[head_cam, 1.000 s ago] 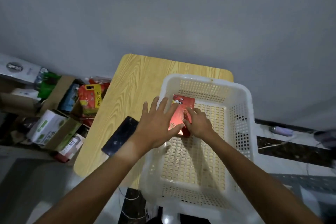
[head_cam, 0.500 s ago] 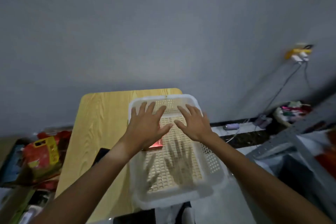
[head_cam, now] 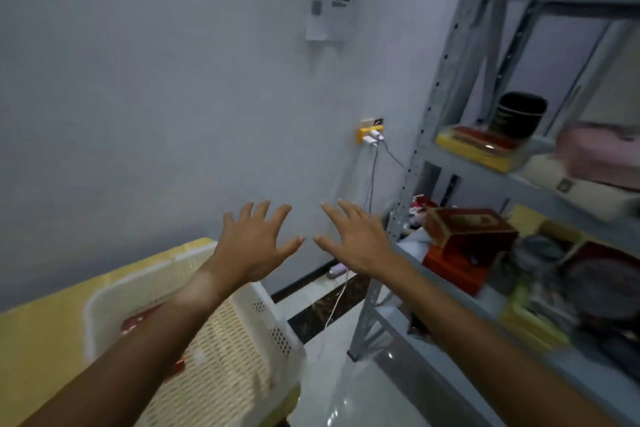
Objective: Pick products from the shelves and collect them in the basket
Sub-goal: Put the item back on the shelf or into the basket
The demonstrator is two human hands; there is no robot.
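White plastic basket (head_cam: 266,319) on wooden table (head_cam: 41,333), lower left, red packet (head_cam: 133,324) inside. Left hand (head_cam: 252,246) and right hand (head_cam: 356,243) raised, fingers spread, holding nothing. Shelves (head_cam: 460,156) right, crowded with blurred products: likely risk of toppling a neighbouring box (head_cam: 467,229) in a hasty reach.

White perforated plastic basket (head_cam: 266,329) on yellow wood-grain table (head_cam: 38,333); grey matt metal shelf rack (head_cam: 450,55); glossy tiled floor (head_cam: 349,388).
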